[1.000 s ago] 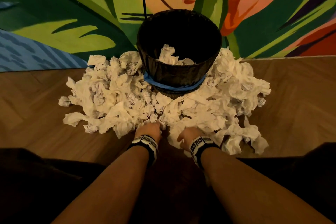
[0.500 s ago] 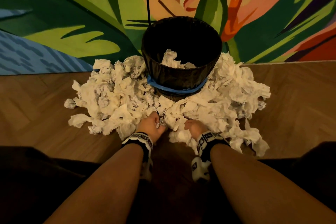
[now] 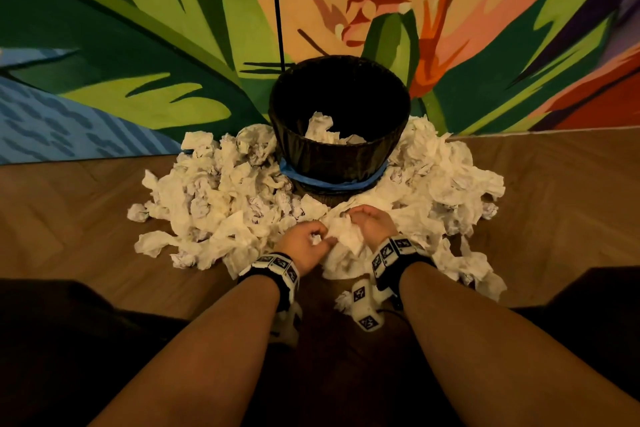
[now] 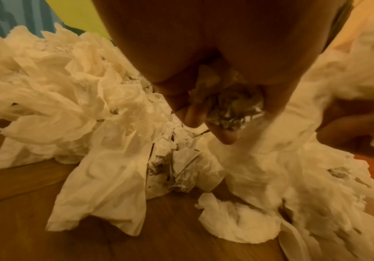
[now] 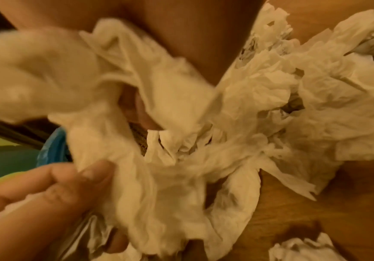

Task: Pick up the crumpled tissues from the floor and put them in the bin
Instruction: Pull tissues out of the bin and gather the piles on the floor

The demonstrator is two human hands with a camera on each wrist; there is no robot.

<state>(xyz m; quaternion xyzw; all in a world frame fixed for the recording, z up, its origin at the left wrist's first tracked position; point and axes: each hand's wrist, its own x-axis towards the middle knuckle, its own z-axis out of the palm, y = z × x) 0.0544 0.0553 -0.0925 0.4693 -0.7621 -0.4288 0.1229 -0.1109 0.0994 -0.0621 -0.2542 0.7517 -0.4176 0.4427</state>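
Two hands gather crumpled tissues at the near edge of a heap ringing a black bin.

The left hand (image 3: 304,243), fingers curled, grips a small tight wad (image 4: 226,109); the right hand (image 3: 369,224) bunches a larger loose clump of tissues (image 3: 343,239) between curled fingers and palm, the two hands nearly touching. The heap (image 3: 214,204) spreads on the wooden floor (image 3: 62,218) from about 9 o'clock round through 6 to 3 o'clock of the bin (image 3: 339,156), which stands at 12 o'clock from the hands and holds a few tissues already. The paper looks featherlight, soft and easily torn, likely to shed strays; scooping from beneath with cupped fingers seems safest.
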